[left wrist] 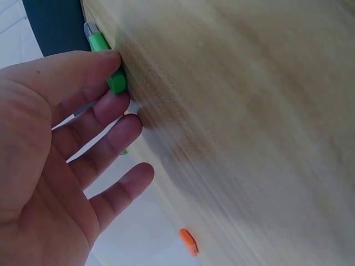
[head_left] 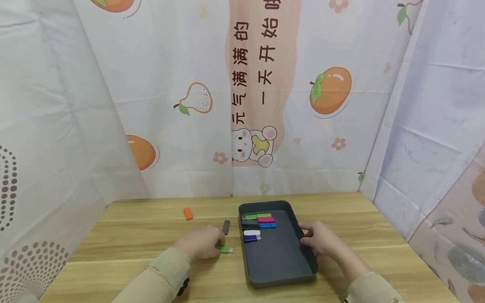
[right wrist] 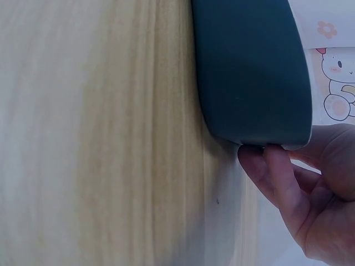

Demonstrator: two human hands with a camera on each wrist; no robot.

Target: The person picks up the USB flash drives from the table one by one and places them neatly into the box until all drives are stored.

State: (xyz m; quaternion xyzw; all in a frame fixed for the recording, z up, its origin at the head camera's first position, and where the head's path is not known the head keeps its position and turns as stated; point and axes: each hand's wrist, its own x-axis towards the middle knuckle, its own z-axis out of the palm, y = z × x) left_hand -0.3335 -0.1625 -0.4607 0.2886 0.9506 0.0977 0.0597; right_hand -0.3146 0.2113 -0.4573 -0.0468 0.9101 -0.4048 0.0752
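My left hand (head_left: 202, 242) pinches a green USB flash drive (head_left: 225, 249) between thumb and forefinger, low over the table left of the tray. In the left wrist view this drive (left wrist: 99, 43) has its metal plug pointing away from the palm; the other fingers are loosely bent. On the right, my right hand (head_left: 322, 239) grips the side wall of a dark grey tray (head_left: 280, 261), thumb at the rim and fingers outside. Inside the tray's left part, several flash drives lie in rows, among them a pink one (head_left: 267, 219), a blue one (head_left: 268, 225), a white one (head_left: 251, 233) and a purple one (head_left: 251, 239).
A grey flash drive (head_left: 226, 227) lies on the wooden table (head_left: 137, 237) just beyond the left hand. Farther back and left is an orange one (head_left: 188, 213). Printed curtains (head_left: 172, 143) hang behind the table and along both sides.
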